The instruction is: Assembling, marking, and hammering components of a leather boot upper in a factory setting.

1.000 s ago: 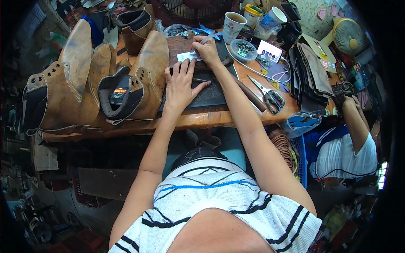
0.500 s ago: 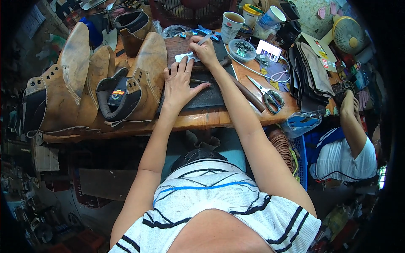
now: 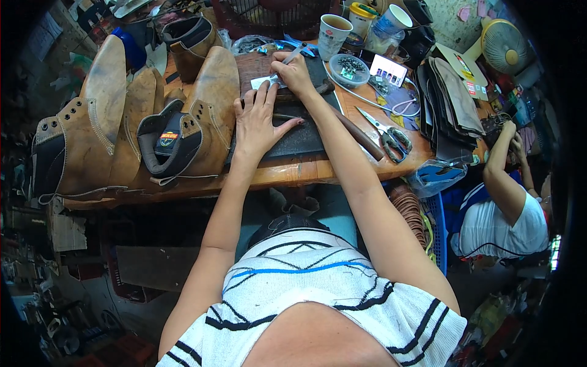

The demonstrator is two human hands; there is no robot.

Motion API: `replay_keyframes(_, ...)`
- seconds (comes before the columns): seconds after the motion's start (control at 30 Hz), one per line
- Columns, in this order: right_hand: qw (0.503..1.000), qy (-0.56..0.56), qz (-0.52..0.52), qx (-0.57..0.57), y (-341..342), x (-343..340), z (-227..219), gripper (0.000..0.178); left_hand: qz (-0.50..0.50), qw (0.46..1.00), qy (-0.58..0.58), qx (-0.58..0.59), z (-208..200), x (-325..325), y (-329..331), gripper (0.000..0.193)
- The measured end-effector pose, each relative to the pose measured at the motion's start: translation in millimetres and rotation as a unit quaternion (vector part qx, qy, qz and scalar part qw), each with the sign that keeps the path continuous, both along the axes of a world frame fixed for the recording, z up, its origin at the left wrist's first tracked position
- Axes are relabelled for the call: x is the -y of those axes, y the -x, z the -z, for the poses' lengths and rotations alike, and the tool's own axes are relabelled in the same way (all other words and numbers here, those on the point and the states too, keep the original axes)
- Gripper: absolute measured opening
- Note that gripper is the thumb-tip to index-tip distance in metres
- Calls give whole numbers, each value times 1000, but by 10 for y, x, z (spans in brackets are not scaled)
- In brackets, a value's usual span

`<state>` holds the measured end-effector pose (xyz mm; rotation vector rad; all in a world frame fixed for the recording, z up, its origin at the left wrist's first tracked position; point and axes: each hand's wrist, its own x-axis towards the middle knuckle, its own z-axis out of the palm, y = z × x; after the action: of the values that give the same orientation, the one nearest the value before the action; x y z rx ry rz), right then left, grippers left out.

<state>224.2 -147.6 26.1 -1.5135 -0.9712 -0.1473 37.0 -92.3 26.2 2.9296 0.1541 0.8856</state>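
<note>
My right hand [image 3: 293,76] is closed around a pen [image 3: 298,50], its tip end hidden by the fingers, over a small white slip of paper [image 3: 259,82]. Beside it, my left hand [image 3: 257,122] lies open with fingers spread, fingertips at the slip's near edge. Under both hands is a dark work board [image 3: 307,139] on the wooden table. A tool with a brown wooden handle [image 3: 359,137] lies partly beneath my right forearm. Left of my left hand stand brown leather boot uppers [image 3: 211,116] with dark padded collars.
Scissors [image 3: 392,139], a tub of small metal pieces [image 3: 349,70], a cup [image 3: 334,37] and a lit phone [image 3: 387,70] lie to the right. Beyond them are stacked leather pieces [image 3: 443,104] and a small fan [image 3: 504,48]. A co-worker [image 3: 501,214] sits at far right.
My right hand and pen have shifted very slightly left over the paper. My left hand stays almost in place. The co-worker's arms have moved a little.
</note>
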Motion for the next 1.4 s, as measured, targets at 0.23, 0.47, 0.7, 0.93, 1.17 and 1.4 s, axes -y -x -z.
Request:
replay_keyframes(0.23, 1000, 3, -8, 2, 19, 3, -6, 26, -8, 1000, -19, 5, 16, -2, -6, 95)
replay_keyframes(0.47, 1000, 9, -8, -5, 25, 9, -20, 24, -9, 1000, -17, 7, 23, -5, -3, 95)
replay_keyframes(0.7, 1000, -5, -12, -12, 50, 1, -32, 24, -8, 1000, -16, 10, 30, -10, -1, 95)
replay_keyframes(0.93, 1000, -6, -8, -1, -14, -19, 26, 26, -3, 1000, -15, 13, 21, -5, -1, 94)
replay_keyframes(1.17, 1000, 5, -2, -10, 14, -8, 10, 25, -4, 1000, -11, 9, 20, -6, 0, 94)
replay_keyframes(1.4, 1000, 15, 7, 10, 30, -10, -8, 25, -7, 1000, -13, 3, 21, -9, 2, 95)
